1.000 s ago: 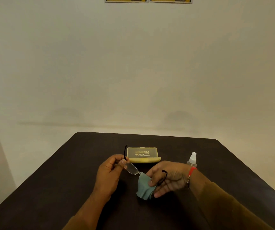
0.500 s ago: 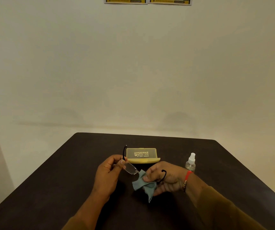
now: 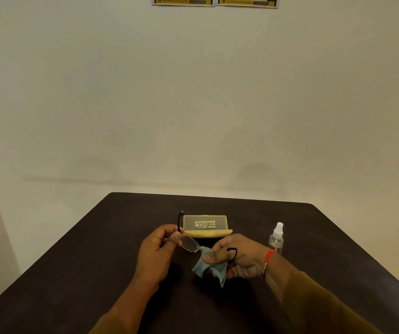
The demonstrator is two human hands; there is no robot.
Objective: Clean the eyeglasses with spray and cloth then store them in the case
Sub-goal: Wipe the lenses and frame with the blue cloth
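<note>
Rimless eyeglasses [image 3: 189, 243] with thin black temples are held above the dark table. My left hand [image 3: 156, 251] pinches the left lens corner, its temple sticking up. My right hand [image 3: 236, 260] presses a pale blue cloth [image 3: 209, 266] around the other lens, which is hidden; that side's black temple curls over my fingers. An open yellow case [image 3: 205, 225] stands just behind the hands, lid upright. A small clear spray bottle [image 3: 276, 238] with a white nozzle stands upright to the right of my right wrist.
The dark brown table [image 3: 97, 273] ends in a far edge near a pale wall. Two yellow-and-black posters [image 3: 215, 0] hang at the top of the wall.
The right hand has gathered the cloth more tightly around the right lens and shifted slightly left. The left hand and glasses have stayed nearly still.
</note>
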